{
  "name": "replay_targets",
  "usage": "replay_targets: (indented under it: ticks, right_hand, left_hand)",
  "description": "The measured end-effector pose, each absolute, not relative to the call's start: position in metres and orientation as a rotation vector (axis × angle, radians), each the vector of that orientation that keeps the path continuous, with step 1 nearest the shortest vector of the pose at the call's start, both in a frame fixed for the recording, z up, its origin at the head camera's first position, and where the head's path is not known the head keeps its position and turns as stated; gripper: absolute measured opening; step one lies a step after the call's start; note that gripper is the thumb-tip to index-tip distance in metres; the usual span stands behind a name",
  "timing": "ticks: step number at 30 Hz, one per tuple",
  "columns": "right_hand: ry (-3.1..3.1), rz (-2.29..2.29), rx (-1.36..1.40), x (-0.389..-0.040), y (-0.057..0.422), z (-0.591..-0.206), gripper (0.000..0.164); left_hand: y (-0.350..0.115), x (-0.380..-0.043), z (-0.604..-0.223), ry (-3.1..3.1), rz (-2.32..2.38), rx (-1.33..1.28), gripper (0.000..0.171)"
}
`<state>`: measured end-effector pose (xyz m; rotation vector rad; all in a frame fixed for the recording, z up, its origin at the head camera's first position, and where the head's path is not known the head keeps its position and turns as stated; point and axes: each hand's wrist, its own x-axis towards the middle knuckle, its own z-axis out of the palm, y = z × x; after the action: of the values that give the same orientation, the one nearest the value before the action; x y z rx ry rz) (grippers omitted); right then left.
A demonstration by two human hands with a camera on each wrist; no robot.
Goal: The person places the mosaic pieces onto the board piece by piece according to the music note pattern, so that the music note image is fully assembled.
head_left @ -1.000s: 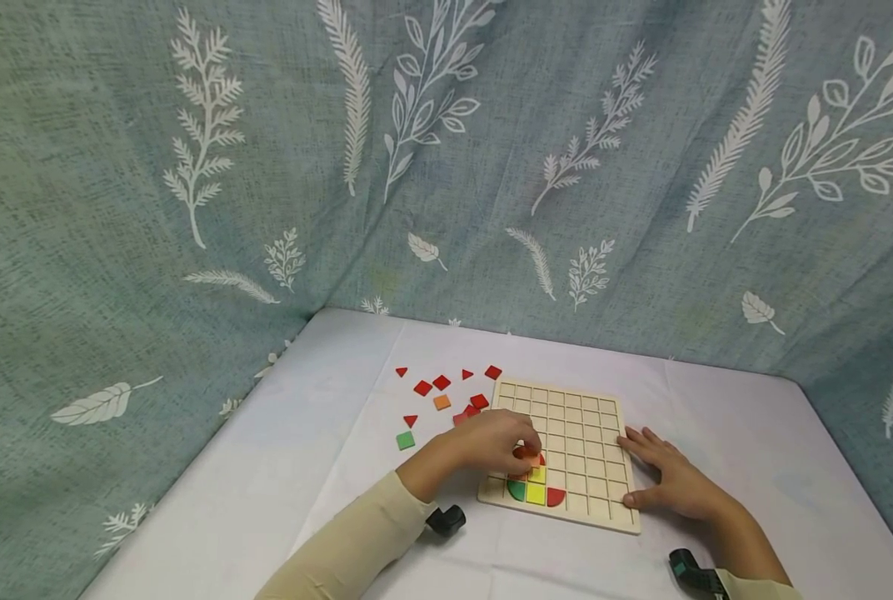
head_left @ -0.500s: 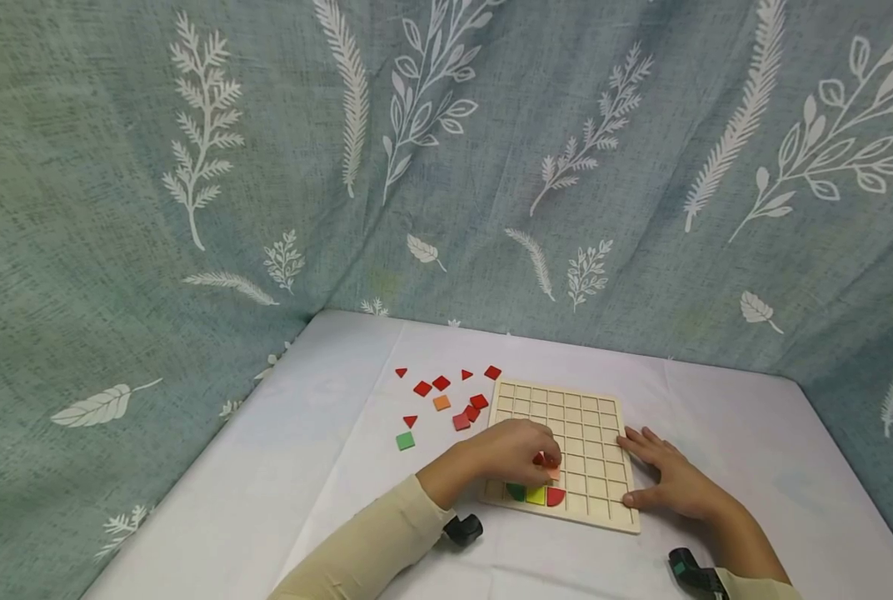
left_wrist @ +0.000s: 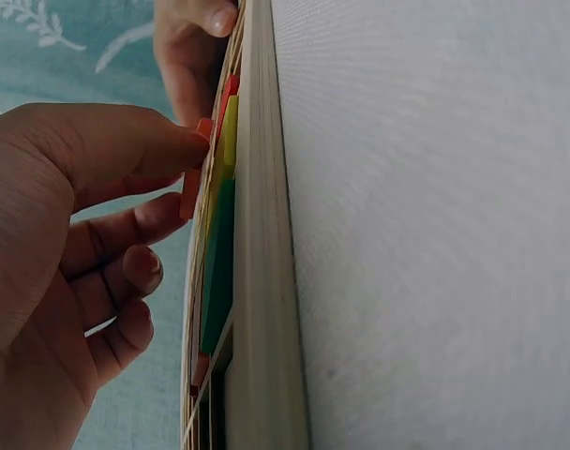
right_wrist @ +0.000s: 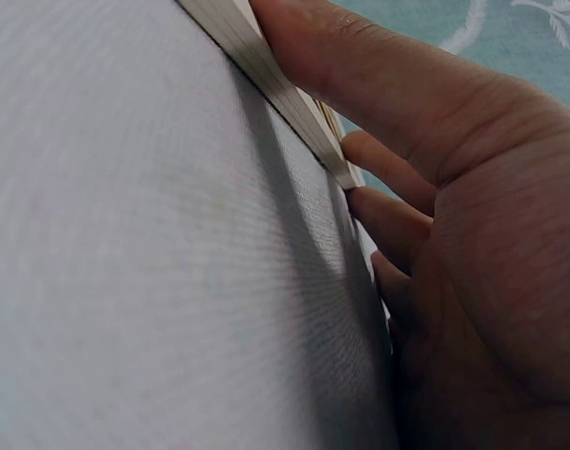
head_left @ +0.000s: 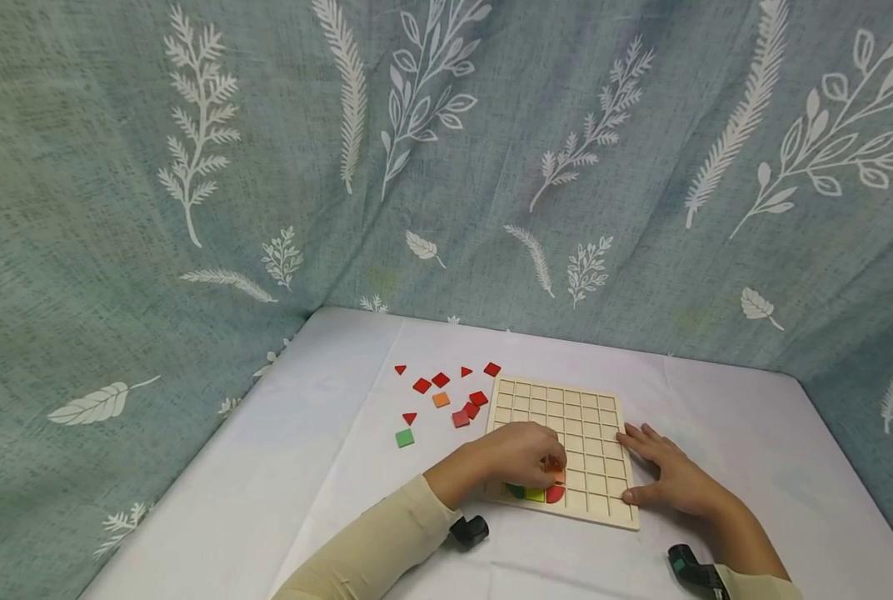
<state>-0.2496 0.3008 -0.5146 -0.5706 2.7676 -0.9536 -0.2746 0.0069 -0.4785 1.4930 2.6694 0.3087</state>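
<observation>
Left of the board, around the centre of the head view, loose pieces lie on the white table (head_left: 326,400): a green square (head_left: 405,438), three red triangles (head_left: 410,418), an orange square (head_left: 441,400) and several red squares (head_left: 421,386), two of them touching. Next, the left hand (head_left: 521,450) reaches in over the board's lower part, thumb and forefinger pinching an orange piece (left_wrist: 189,192) at the grid; whether it is seated in a cell I cannot tell. Below those fingers, along the board's near edge, sit a green piece (head_left: 516,492), a yellow piece (head_left: 536,494) and a red quarter-round (head_left: 556,494), side by side. The board (head_left: 596,467) extends right, lower right of centre. At its right edge rests the right hand (head_left: 667,475), thumb and fingers spread wide, touching the rim.
</observation>
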Motion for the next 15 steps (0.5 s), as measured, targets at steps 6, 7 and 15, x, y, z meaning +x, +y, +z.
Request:
replay_targets:
  ticks: [6,7,15]
  right_hand:
    - [2.771,-0.943,-0.564,-0.2507,0.3016,-0.5142,0.099]
    - [2.771,-0.941,-0.563,-0.2507,0.3015,-0.5142,0.099]
    - [2.772,-0.934,-0.564,-0.2511,0.3008,-0.5141,0.099]
  left_hand:
    - [0.0077,-0.2763,-0.4797,2.657,0.297,1.475,0.009]
    - [0.0080,-0.2769,-0.4798,2.656,0.294,1.476,0.008]
    - [0.0089,-0.2786,-0.4791,2.648,0.285,1.498,0.009]
